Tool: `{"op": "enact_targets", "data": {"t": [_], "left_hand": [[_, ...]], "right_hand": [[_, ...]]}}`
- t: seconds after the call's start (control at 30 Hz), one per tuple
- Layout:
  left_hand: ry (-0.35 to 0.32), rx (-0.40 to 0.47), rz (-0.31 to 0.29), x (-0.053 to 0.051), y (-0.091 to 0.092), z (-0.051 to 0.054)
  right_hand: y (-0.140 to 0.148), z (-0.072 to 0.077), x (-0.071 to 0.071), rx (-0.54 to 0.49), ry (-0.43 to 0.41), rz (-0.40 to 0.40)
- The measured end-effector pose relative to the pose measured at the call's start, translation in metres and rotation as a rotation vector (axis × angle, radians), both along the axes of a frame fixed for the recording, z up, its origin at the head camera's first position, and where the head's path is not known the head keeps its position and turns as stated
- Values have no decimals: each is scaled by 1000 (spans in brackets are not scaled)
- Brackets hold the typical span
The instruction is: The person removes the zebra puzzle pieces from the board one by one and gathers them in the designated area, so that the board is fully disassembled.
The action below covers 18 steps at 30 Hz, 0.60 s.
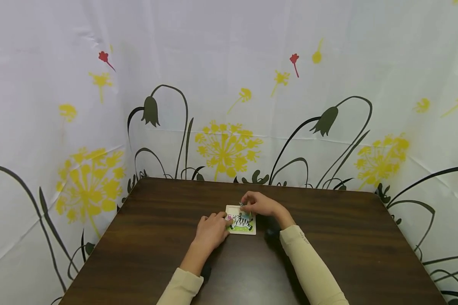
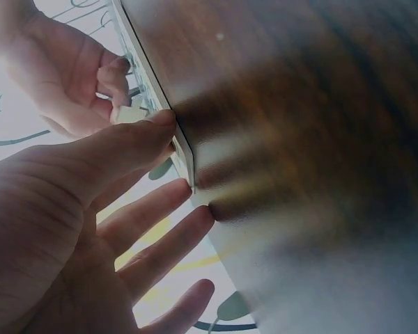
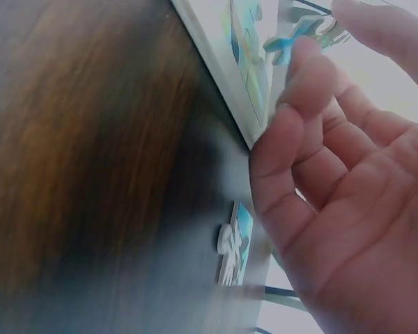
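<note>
While left grip (image 1: 212,231), spread, touches board (image 1: 232,208) edge, right grip (image 1: 258,204) pinches piece (image 3: 285,46); tabletop (image 1: 328,228) extends around.

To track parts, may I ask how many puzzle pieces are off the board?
2: one piece in the right hand, another piece on the table near the zebra board; others possibly hidden.

The worktop (image 1: 145,245) is dark brown with a streaked wood grain and rounded far corners; a pale sheen shows at its six o'clock in the head view. Towards twelve o'clock lies a pale-framed puzzle board (image 1: 233,209), face up, with a zebra picture (image 1: 243,221). In the right wrist view, a loose piece (image 3: 235,250) lies at six o'clock from it.
</note>
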<state>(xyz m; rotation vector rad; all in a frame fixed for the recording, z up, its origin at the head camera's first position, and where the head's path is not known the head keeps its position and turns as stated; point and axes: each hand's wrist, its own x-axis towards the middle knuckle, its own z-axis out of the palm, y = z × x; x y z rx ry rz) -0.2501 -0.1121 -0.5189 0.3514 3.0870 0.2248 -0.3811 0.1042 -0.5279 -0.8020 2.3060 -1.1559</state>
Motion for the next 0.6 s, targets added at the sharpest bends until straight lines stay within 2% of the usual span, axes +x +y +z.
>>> {"op": "enact_targets", "data": {"t": [0.27, 0.47, 0.6], "left_hand": [[2, -6, 3, -3, 2, 2], [8, 1, -5, -3, 2, 2], [12, 10, 4, -1, 0, 1]], "right_hand": [[21, 5, 4, -26, 123, -36], [41, 13, 11, -108, 65, -112], [55, 12, 12, -136, 60, -140]]}}
